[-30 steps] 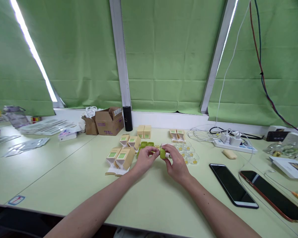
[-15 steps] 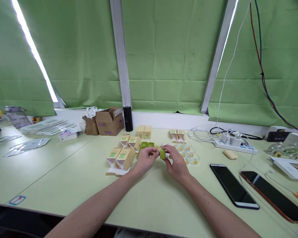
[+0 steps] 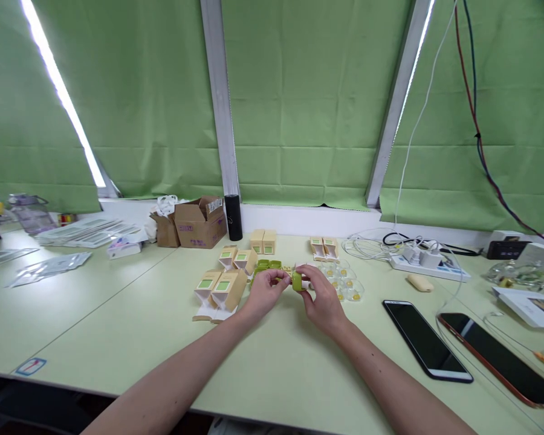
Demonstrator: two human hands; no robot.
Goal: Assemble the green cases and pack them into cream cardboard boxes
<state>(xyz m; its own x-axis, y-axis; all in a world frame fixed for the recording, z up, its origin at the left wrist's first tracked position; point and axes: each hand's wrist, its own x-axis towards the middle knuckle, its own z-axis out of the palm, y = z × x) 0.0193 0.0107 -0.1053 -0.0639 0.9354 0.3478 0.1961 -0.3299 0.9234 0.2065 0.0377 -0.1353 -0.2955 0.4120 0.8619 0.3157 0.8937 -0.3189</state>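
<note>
Between thumb and fingers, my right hand (image 3: 323, 301) grips a small green square case (image 3: 297, 281) with a white part on its right side. My left hand (image 3: 268, 291) is closed in a pinch at the case's left side; what lies between those fingertips is too small to make out. Several green square cases (image 3: 263, 264) stand just behind my left hand. Beyond my right hand lie clear plastic domes (image 3: 354, 292) with yellow bits inside. Cream cartons with green labels (image 3: 229, 289) sit open to the left of my hands.
Farther back are more cream cartons (image 3: 263, 241), an open cardboard box (image 3: 200, 222) and a black cylinder (image 3: 233, 217). On the right lie a black phone (image 3: 427, 340), a second phone (image 3: 498, 356), a power strip (image 3: 428, 266) and loose cables.
Almost nothing differs. The green case has shifted very slightly to the right within my right hand's grip; both hands stay in place.
</note>
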